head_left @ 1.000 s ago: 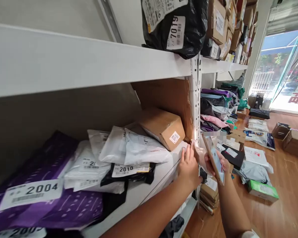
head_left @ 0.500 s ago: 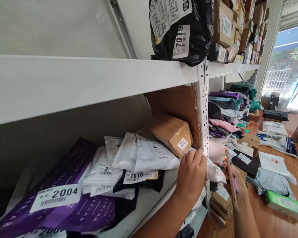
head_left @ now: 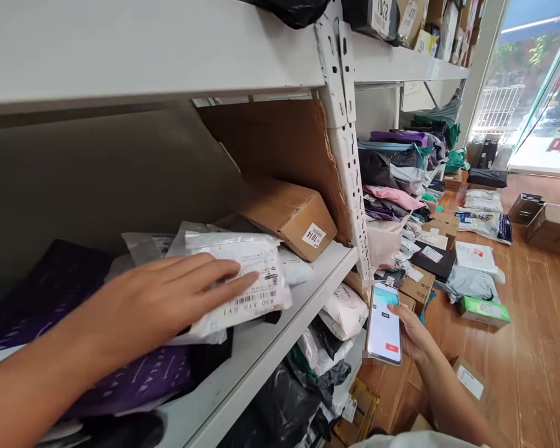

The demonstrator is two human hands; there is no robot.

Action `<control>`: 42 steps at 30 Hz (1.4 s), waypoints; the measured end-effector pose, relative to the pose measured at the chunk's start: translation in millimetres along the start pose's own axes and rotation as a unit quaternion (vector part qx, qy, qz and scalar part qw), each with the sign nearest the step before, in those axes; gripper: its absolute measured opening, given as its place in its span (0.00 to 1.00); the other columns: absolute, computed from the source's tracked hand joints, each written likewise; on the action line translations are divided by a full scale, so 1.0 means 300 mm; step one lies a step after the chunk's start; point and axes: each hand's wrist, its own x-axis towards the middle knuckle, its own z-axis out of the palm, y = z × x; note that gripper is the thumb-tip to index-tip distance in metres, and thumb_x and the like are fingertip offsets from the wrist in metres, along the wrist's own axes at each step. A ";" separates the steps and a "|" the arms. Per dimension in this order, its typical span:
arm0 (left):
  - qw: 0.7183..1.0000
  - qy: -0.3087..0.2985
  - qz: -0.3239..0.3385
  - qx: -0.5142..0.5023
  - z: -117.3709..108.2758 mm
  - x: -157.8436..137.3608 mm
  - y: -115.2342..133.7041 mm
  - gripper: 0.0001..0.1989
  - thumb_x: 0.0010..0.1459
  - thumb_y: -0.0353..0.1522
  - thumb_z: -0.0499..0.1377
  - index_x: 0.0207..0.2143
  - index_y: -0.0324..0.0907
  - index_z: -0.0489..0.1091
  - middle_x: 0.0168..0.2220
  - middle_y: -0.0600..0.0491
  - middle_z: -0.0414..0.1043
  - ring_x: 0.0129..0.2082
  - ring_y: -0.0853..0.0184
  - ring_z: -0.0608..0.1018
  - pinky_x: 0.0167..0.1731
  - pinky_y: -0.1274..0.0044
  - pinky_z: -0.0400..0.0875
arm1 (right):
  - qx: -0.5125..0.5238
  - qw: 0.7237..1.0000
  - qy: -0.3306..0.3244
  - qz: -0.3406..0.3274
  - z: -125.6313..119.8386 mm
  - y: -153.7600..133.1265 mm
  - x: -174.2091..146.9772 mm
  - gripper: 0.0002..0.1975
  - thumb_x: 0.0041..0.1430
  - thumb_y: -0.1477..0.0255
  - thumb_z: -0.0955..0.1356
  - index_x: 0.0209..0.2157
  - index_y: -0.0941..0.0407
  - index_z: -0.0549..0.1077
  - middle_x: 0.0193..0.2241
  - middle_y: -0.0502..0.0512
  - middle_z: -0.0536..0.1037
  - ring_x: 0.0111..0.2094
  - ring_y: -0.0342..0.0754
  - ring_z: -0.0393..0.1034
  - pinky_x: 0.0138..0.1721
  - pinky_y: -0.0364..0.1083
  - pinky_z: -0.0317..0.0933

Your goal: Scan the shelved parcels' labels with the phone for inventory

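Observation:
My left hand (head_left: 168,298) lies flat with its fingers stretched out over a white plastic mailer (head_left: 247,255) on the shelf. Its fingertips are by the printed label, which faces up. To the right of them, a brown cardboard box (head_left: 292,214) numbered 1014 leans near the shelf post. Under and behind my left forearm is a purple mailer bag (head_left: 144,379). Off the shelf to the right, my right hand (head_left: 413,330) holds a smartphone (head_left: 383,336) with its lit screen facing me and the thumb on the screen's edge.
A white perforated post (head_left: 350,180) stands at the shelf's end, with a cardboard sheet (head_left: 275,137) beside it. Bagged parcels (head_left: 284,398) fill the lower shelf. More parcels, including a green box (head_left: 485,311), lie on the wooden floor (head_left: 536,361).
My left hand has moved left from the shelf edge onto the white mailer, its fingers straightened. The phone has turned from edge-on to screen-facing. The view has shifted to the right and down.

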 end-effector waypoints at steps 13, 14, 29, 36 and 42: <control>0.989 -0.106 -0.077 0.071 0.029 -0.021 0.049 0.20 0.63 0.29 0.49 0.51 0.51 0.75 0.43 0.53 0.80 0.40 0.57 0.81 0.35 0.69 0.72 | -0.029 0.998 -0.037 -0.041 -0.044 0.072 -0.016 0.43 0.41 0.79 0.80 0.57 0.48 0.63 0.40 0.49 0.85 0.34 0.51 0.81 0.34 0.47 0.74; 0.987 -0.114 -0.057 0.097 0.021 -0.017 0.064 0.23 0.61 0.24 0.48 0.51 0.48 0.76 0.44 0.51 0.81 0.41 0.57 0.82 0.35 0.70 0.74 | -0.033 0.998 -0.036 -0.032 -0.054 0.078 -0.014 0.43 0.40 0.79 0.80 0.57 0.49 0.63 0.39 0.50 0.85 0.33 0.52 0.81 0.33 0.47 0.73; 0.977 -0.040 0.007 0.209 -0.068 0.042 0.054 0.22 0.64 0.20 0.48 0.38 0.43 0.81 0.37 0.52 0.80 0.41 0.63 0.76 0.45 0.72 0.72 | 0.097 0.964 -0.213 0.129 -0.063 0.087 -0.079 0.59 0.46 0.63 0.80 0.72 0.40 0.46 0.57 0.62 0.79 0.57 0.67 0.73 0.46 0.61 0.73; 0.958 -0.147 -0.244 -0.044 -0.048 0.015 -0.133 0.19 0.66 0.33 0.47 0.34 0.41 0.78 0.38 0.53 0.74 0.35 0.70 0.75 0.37 0.79 0.68 | 0.000 0.973 -0.227 0.047 0.053 0.020 -0.133 0.64 0.43 0.79 0.79 0.70 0.30 0.43 0.58 0.53 0.76 0.42 0.55 0.80 0.33 0.49 0.77; 0.870 -0.371 -0.282 0.162 -0.006 0.231 0.059 0.28 0.65 0.52 0.53 0.44 0.36 0.78 0.37 0.42 0.79 0.39 0.50 0.79 0.27 0.73 0.58 | -0.071 0.984 -0.165 -0.005 0.113 0.061 -0.117 0.62 0.46 0.75 0.79 0.72 0.36 0.41 0.53 0.56 0.79 0.35 0.54 0.79 0.22 0.46 0.74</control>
